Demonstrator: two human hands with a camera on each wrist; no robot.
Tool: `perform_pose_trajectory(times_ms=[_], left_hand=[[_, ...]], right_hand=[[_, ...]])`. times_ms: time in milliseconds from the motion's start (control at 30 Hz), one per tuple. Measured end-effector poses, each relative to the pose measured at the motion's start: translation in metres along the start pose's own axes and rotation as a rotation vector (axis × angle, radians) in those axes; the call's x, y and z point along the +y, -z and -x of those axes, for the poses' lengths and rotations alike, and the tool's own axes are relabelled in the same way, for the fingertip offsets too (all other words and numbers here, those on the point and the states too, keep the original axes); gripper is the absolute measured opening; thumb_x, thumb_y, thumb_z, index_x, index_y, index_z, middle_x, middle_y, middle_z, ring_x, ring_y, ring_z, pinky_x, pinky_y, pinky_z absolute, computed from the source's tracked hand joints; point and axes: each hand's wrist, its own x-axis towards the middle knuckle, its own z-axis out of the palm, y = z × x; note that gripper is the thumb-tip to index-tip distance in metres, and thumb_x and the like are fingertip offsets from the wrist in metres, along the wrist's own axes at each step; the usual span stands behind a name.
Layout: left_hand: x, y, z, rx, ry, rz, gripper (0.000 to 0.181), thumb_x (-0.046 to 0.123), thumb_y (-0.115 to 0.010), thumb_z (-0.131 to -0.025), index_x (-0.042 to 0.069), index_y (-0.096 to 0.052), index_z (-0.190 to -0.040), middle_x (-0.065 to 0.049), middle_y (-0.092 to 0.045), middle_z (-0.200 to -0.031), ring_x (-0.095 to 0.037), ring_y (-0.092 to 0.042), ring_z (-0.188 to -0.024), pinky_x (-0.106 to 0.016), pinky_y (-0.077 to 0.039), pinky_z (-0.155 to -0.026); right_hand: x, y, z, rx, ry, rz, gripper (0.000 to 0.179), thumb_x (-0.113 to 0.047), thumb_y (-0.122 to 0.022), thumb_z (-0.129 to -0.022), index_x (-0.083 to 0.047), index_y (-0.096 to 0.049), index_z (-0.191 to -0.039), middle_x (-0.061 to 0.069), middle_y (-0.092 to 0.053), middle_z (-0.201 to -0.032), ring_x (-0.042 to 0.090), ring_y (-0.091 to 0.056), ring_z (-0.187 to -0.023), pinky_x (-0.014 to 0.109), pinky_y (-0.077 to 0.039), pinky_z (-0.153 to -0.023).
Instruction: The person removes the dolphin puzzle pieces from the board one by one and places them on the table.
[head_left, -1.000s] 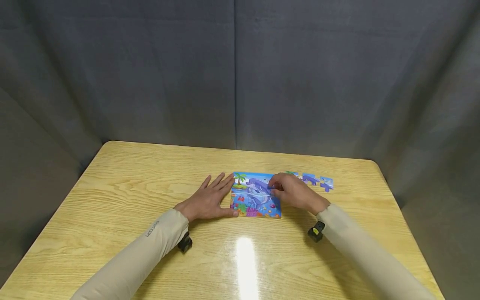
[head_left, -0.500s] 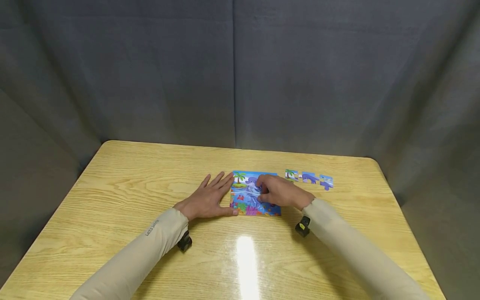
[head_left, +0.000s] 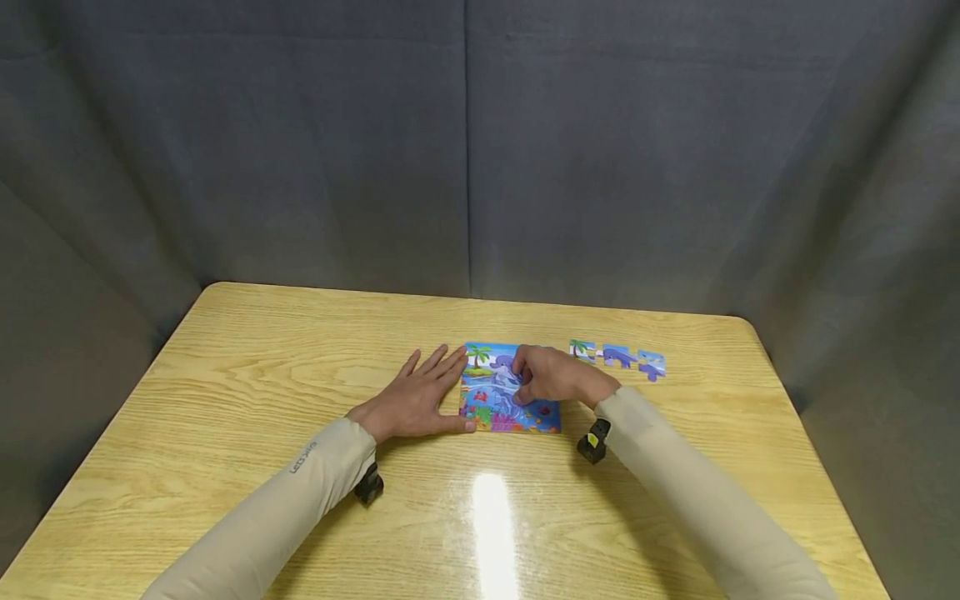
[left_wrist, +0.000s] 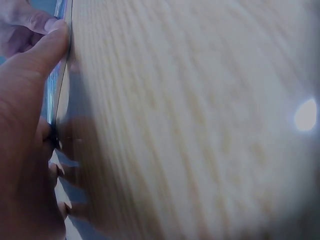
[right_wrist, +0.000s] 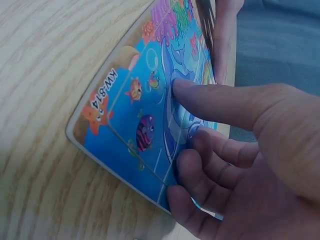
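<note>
A jigsaw puzzle board with a bright dolphin sea picture lies flat on the table. My left hand rests spread on the wood at its left side, thumb and fingertips right at the board's edge. Over the middle of the picture is my right hand, fingers curled and the thumb opposite them. Between its thumb and fingertips shows a blue dolphin puzzle piece, close against the board and mostly covered by the hand. In the left wrist view, my left thumb lies along the board's edge.
Loose jigsaw pieces stand in a row right of the board: a palm tree piece, a dolphin piece and a sky piece. A grey curtain hangs behind the wooden table.
My right hand has moved left from the board's right side to its middle, uncovering the loose palm tree piece. My left hand has stayed at the left edge.
</note>
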Motion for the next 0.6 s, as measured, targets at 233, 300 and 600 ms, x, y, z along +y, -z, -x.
perform_pose_trajectory(times_ms=[233, 300, 600], left_hand=[[-0.0011, -0.0005, -0.0007, 0.003, -0.003, -0.008, 0.108, 0.072, -0.06, -0.097, 0.012, -0.012, -0.173, -0.002, -0.004, -0.183, -0.032, -0.001, -0.171, -0.064, 0.001, -0.136], [-0.001, -0.0004, -0.0009, 0.001, -0.004, -0.008, 0.108, 0.072, -0.06, -0.097, 0.012, -0.012, -0.173, -0.002, -0.004, -0.183, -0.032, -0.001, -0.171, -0.064, 0.0, -0.136], [-0.0001, 0.0005, -0.0008, -0.004, -0.001, -0.014, 0.109, 0.075, -0.059, -0.097, 0.013, -0.011, -0.173, -0.001, -0.003, -0.183, -0.03, -0.001, -0.171, -0.063, 0.001, -0.136]], right_hand=[[0.002, -0.0017, -0.0001, 0.024, 0.009, -0.005, 0.034, -0.013, -0.08, -0.097, -0.005, -0.058, -0.123, 0.008, -0.061, -0.102, 0.019, -0.05, -0.083, 0.032, -0.044, -0.078], [0.003, -0.0023, 0.0001, 0.031, 0.01, -0.011, 0.034, -0.013, -0.08, -0.097, -0.006, -0.059, -0.122, 0.008, -0.06, -0.101, 0.018, -0.051, -0.083, 0.032, -0.044, -0.077], [0.0057, -0.0042, 0.0021, 0.062, 0.045, -0.02, 0.033, -0.013, -0.08, -0.097, -0.005, -0.058, -0.12, 0.01, -0.061, -0.104, 0.02, -0.052, -0.085, 0.032, -0.046, -0.079]])
